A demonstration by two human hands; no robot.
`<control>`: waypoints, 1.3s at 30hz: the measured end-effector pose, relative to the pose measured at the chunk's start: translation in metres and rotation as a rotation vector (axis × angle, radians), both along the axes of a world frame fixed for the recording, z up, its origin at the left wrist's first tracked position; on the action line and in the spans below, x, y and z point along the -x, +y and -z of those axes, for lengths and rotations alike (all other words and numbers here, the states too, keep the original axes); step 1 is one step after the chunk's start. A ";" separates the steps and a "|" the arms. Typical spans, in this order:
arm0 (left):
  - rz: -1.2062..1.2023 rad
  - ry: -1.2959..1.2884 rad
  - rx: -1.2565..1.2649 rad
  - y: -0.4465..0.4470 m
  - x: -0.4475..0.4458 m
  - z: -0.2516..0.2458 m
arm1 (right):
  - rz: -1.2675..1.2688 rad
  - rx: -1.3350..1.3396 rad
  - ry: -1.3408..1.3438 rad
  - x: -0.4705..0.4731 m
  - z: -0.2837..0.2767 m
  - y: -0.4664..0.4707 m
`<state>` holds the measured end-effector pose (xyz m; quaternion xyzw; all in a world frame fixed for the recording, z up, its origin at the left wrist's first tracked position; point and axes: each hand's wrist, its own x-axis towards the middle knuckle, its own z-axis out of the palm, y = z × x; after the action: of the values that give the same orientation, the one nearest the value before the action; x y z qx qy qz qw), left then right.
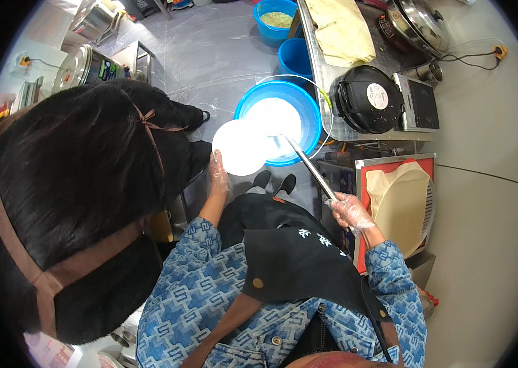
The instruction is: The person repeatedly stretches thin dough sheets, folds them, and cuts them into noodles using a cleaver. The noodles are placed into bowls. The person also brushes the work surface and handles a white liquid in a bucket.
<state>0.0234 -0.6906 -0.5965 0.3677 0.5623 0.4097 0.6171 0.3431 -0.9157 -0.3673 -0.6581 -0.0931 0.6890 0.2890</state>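
My left hand [218, 171], in a clear plastic glove, grips the left edge of a round white dish [240, 149]. Glare washes out its surface, so I cannot tell whether anything lies in it. The dish overlaps the near left rim of a blue plastic bucket [246, 99]. Inside that bucket shows bright white content [282, 112], too overexposed to identify. My right hand [350, 210], also gloved, is closed around a long metal handle [312, 170]. The handle slants down to the left into the bucket; the tool's head is lost in the glare.
A person in a black furry garment [75, 170] bends close on my left. At right, a steel table [341, 124] holds a black round electric griddle [369, 99], a scale [417, 103] and a cloth [341, 30]. Two more blue buckets [295, 57] [270, 34] stand beyond.
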 end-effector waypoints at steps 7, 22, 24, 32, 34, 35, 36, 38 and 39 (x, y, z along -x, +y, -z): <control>0.020 0.116 -0.025 0.011 0.002 0.004 | 0.012 -0.014 -0.013 0.008 -0.012 -0.006; 0.259 0.191 -0.199 0.043 -0.042 0.056 | 0.216 0.023 0.041 0.026 -0.103 -0.046; 0.190 0.056 0.161 0.050 -0.070 0.059 | 0.223 0.002 0.060 0.029 -0.108 -0.057; 0.432 -0.149 0.160 0.053 -0.170 0.033 | 0.385 -0.049 0.080 0.043 -0.111 -0.117; 0.502 -0.166 0.163 0.041 -0.194 0.024 | 0.415 -0.035 0.080 0.044 -0.112 -0.136; 0.537 -0.173 0.165 0.033 -0.207 0.020 | 0.441 0.002 0.071 0.044 -0.113 -0.146; 0.570 -0.179 0.166 0.024 -0.221 0.015 | 0.474 -0.040 0.072 0.044 -0.114 -0.157; 0.639 -0.194 0.173 0.002 -0.250 0.005 | 0.553 -0.069 0.073 0.044 -0.116 -0.180; 0.674 -0.201 0.180 -0.010 -0.265 0.000 | 0.597 -0.077 0.076 0.044 -0.117 -0.191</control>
<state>0.2884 -0.7011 -0.5965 0.4344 0.3799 0.1661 0.7996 0.2993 -1.1071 -0.2503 -0.6187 0.0892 0.5935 0.5070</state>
